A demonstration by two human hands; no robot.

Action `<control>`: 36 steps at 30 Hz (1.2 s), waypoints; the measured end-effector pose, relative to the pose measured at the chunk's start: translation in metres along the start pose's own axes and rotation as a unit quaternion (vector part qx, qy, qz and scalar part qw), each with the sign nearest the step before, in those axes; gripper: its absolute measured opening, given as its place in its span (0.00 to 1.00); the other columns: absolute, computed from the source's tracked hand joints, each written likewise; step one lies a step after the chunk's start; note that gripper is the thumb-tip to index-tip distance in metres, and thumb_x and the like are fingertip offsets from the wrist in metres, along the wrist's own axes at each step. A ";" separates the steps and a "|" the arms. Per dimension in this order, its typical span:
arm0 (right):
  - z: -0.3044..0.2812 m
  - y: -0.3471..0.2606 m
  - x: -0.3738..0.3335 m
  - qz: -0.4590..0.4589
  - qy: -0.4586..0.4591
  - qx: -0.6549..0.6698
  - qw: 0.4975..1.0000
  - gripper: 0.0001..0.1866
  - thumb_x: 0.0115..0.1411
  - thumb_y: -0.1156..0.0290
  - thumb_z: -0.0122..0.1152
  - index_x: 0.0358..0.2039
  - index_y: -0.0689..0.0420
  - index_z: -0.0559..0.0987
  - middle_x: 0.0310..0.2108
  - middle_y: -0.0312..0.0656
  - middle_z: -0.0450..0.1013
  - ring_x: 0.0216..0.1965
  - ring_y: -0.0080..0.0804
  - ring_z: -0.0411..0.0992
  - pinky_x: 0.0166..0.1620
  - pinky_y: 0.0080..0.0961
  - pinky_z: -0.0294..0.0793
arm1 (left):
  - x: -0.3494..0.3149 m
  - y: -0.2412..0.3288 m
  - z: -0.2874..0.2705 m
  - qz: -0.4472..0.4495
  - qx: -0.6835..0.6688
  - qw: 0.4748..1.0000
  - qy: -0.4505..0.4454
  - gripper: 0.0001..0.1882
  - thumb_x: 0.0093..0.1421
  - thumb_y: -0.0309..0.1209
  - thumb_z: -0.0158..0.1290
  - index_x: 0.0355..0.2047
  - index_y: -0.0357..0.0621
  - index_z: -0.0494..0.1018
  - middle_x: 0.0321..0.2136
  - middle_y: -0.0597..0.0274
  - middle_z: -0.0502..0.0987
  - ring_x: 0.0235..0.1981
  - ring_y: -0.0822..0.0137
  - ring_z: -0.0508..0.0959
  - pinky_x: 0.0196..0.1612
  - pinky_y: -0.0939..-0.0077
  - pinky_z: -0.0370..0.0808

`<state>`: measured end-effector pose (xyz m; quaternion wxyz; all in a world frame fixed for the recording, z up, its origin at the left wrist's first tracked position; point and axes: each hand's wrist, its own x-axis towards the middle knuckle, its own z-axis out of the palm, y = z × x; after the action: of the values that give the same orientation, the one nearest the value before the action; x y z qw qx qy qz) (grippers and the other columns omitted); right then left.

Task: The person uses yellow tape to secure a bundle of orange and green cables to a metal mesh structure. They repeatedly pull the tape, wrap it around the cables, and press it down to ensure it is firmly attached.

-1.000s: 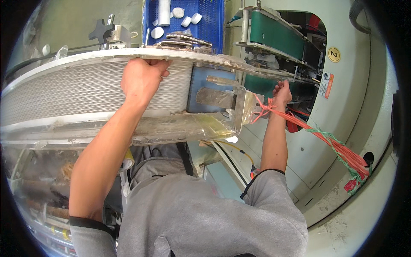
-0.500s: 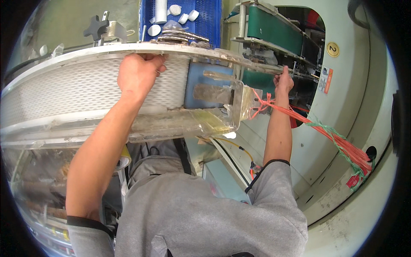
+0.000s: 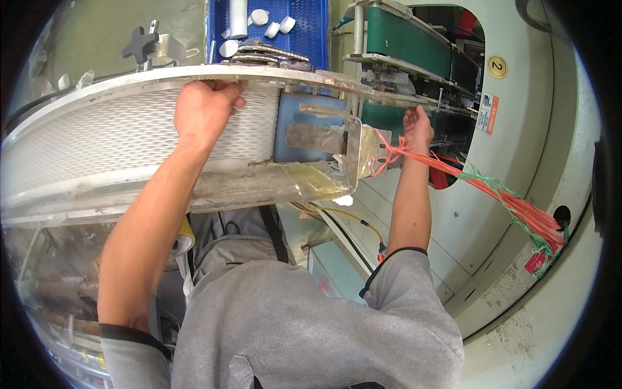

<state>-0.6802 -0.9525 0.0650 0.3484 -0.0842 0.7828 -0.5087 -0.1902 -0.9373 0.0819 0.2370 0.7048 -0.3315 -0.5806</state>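
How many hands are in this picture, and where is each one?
2. The left hand is at the pale curved rail, in front of the textured white belt; the right hand is near that rail's right end. No others show.

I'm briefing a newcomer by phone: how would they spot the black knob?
Find the wide white textured belt by the left hand. Beyond its far rail, left of the blue crate, stands the black knob. Its lobed, star-like shape and dark colour set it apart from the pale metal bracket beside it.
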 end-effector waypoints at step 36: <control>-0.007 -0.001 0.045 -0.004 0.132 -0.043 0.990 0.06 0.60 0.70 0.58 0.28 0.58 0.75 0.21 0.37 0.73 0.21 0.25 0.72 0.23 0.20 0.74 | -0.003 0.007 0.000 -0.006 0.013 1.000 -0.007 0.16 0.54 0.41 0.58 0.29 0.39 0.79 0.20 0.65 0.80 0.21 0.75 0.77 0.30 0.80 0.72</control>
<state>-0.7183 -0.9693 0.0467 0.2365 -0.0343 0.8425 -0.4828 -0.1915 -0.9394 0.0892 0.2223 0.7054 -0.3366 -0.5828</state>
